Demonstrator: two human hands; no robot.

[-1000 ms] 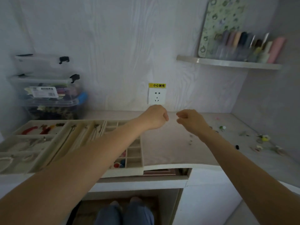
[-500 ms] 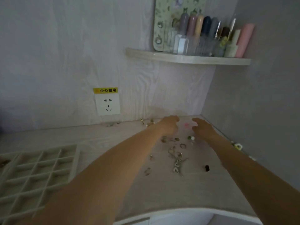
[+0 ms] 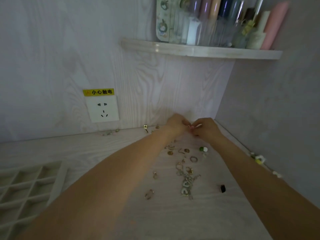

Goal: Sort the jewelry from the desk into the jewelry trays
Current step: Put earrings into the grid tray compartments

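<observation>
1. Pale wood-grain tabletop (image 3: 107, 153) runs back to a wall carrying a white socket (image 3: 102, 110); that socket is my landmark.
2. Both hands meet well to the right of the socket, at the back corner of the tabletop.
3. The left hand (image 3: 174, 124) and the right hand (image 3: 207, 128) have their fingers curled in, together pinching a small pink piece (image 3: 192, 127) between them.
4. Loose jewelry (image 3: 186, 172), rings and chains, lies scattered below and right of the socket, between the two forearms.
5. A green-and-white bead (image 3: 203, 149) sits just beside the right wrist.
6. A small black piece (image 3: 222, 188) lies lower still, far right of the socket.
7. The tray (image 3: 58, 177), a grid of compartments, sits below and left of the socket, well apart from the jewelry.
</observation>
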